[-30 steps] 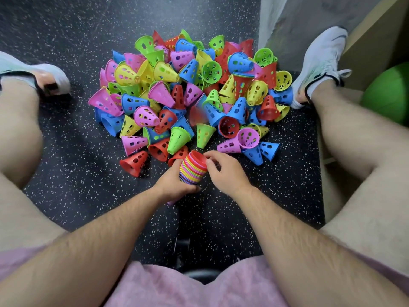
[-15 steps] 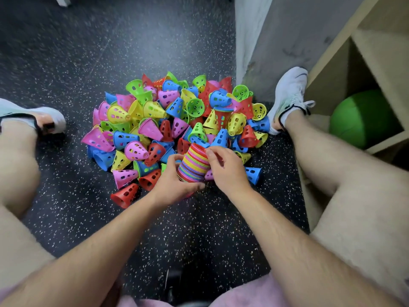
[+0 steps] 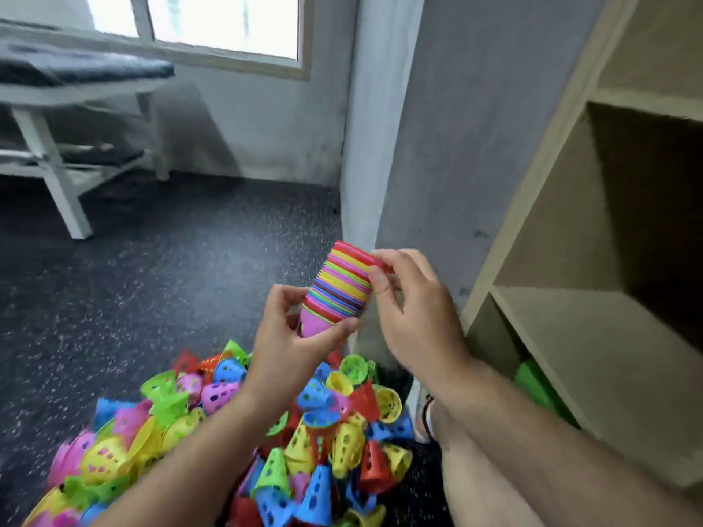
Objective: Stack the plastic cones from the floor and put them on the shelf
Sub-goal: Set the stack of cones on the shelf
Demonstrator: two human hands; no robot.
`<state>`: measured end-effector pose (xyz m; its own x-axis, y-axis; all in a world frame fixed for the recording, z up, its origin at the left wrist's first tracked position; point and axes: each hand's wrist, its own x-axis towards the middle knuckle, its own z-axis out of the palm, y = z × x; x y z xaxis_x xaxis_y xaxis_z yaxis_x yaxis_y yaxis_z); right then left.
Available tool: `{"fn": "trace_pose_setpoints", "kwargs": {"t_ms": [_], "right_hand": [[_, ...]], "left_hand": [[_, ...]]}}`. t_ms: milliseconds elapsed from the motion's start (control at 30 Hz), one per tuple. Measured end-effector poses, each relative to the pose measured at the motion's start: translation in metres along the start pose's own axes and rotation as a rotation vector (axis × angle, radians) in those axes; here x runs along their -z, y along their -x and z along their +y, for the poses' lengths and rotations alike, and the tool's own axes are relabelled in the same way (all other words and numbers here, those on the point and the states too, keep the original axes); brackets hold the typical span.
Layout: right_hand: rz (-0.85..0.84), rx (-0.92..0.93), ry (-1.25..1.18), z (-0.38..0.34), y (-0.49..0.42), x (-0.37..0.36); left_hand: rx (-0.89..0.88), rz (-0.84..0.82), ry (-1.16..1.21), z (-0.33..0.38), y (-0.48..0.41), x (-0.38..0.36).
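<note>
cone stack (image 3: 342, 290) is mid-air, near the shelf's (image 3: 593, 336) left edge. left hand (image 3: 289, 344) grips its narrow end, right hand (image 3: 414, 317) pinches the top rim. no cones visible on the shelf yet, and a big loose pile (image 3: 304, 431) lies unstacked on the floor (image 3: 152, 298). task looks early.

Lifts the stack of cones (image 3: 342, 287) clear of the floor, from low beside the loose pile (image 3: 334, 431) to well above it, in front of the wall corner (image 3: 361, 146) and near the shelf (image 3: 593, 336). Moves the left hand (image 3: 289, 336) down to the narrow pink end, gripping from below. Carries the right hand (image 3: 414, 310) up too, pinching the red top rim. Tips the view upward: brings a window (image 3: 228, 20), a white bench (image 3: 76, 70) and open shelf compartments into sight, drops the pile to the bottom edge under the forearms, and cuts the green ball (image 3: 532, 386) to a sliver.
</note>
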<state>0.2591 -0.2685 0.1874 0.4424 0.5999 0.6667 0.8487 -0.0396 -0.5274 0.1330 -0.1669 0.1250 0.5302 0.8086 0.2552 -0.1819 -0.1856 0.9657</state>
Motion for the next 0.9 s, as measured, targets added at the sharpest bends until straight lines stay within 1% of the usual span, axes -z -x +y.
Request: {"fn": "trace_pose_setpoints", "kwargs": {"t_ms": [67, 167, 233, 333, 400, 467, 533, 600, 667, 733, 800, 833, 900], "right_hand": [[0.022, 0.070, 0.071, 0.006, -0.036, 0.015], [0.020, 0.129, 0.252, 0.009, -0.078, 0.044], [0.026, 0.137, 0.363, 0.005, -0.102, 0.064], [0.094, 0.156, 0.466, -0.006, -0.134, 0.095], [0.141, 0.132, 0.513, -0.015, -0.149, 0.119], [0.187, 0.069, 0.526, -0.025, -0.160, 0.145], [0.259, 0.037, 0.524, -0.031, -0.169, 0.175], [0.319, -0.043, 0.471, -0.036, -0.175, 0.209], [0.347, -0.196, 0.400, -0.038, -0.183, 0.245], [0.371, -0.368, 0.345, -0.032, -0.192, 0.280], [0.405, -0.546, 0.223, -0.022, -0.198, 0.311], [0.411, -0.597, 0.180, -0.015, -0.199, 0.325], [0.394, -0.643, 0.178, 0.001, -0.194, 0.350]], "left_hand": [[-0.039, -0.030, 0.041, 0.027, -0.039, -0.016], [-0.072, -0.082, 0.069, 0.071, -0.082, -0.036], [-0.098, -0.142, 0.087, 0.104, -0.100, -0.047], [-0.154, -0.261, 0.091, 0.155, -0.123, -0.055], [-0.174, -0.317, 0.098, 0.185, -0.137, -0.059], [-0.184, -0.362, 0.124, 0.210, -0.148, -0.070], [-0.219, -0.368, 0.154, 0.237, -0.155, -0.092], [-0.292, -0.373, 0.196, 0.269, -0.161, -0.128], [-0.364, -0.427, 0.219, 0.299, -0.165, -0.173], [-0.406, -0.501, 0.178, 0.324, -0.166, -0.223], [-0.423, -0.576, 0.126, 0.338, -0.167, -0.271], [-0.426, -0.612, 0.104, 0.341, -0.165, -0.292], [-0.424, -0.662, 0.082, 0.339, -0.162, -0.328]]}}
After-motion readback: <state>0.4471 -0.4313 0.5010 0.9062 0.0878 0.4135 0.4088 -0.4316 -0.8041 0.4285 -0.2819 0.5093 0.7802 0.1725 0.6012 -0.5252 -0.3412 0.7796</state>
